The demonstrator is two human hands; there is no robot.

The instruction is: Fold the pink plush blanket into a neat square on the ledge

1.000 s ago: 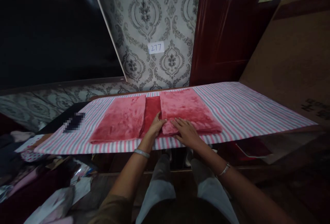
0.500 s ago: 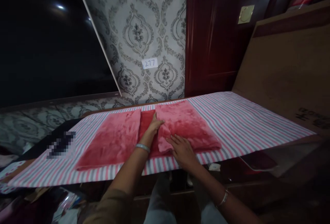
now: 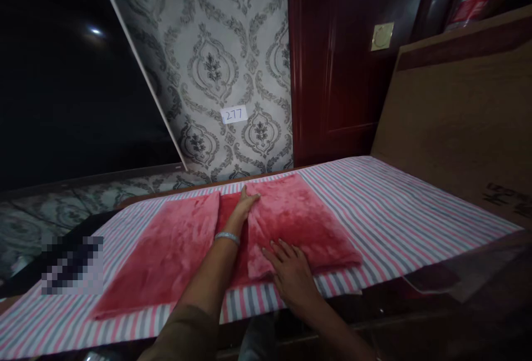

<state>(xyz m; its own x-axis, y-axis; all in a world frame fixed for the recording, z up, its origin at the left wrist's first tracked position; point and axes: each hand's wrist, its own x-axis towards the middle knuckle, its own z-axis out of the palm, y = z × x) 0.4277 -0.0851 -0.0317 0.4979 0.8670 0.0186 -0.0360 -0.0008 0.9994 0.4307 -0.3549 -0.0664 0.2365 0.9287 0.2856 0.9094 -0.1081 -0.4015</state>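
Observation:
A pink-red plush cloth (image 3: 166,245) lies on the striped cover with its left and right sides folded inward. Between the two folded panels shows a narrow, darker red strip. My left hand (image 3: 246,206) rests at the far end of the right panel's inner edge, thumb spread apart over the plush and fingers pointing away along the fold. The tips of those fingers are partly hidden. Near the front corner of the same panel, my right hand (image 3: 293,275) lies flat on the plush with its fingers spread.
Pink, grey and white stripes mark the table cover (image 3: 399,211). A large dark screen (image 3: 83,73) stands at the left, a cardboard box (image 3: 457,112) at the right with a bottle (image 3: 476,1) above it. A paper label (image 3: 234,114) is on the patterned wall behind.
The view has shifted slightly, so the cloth sits lower in the picture. Both hands stay on the right panel, and the right hand's fingers are spread a little wider.

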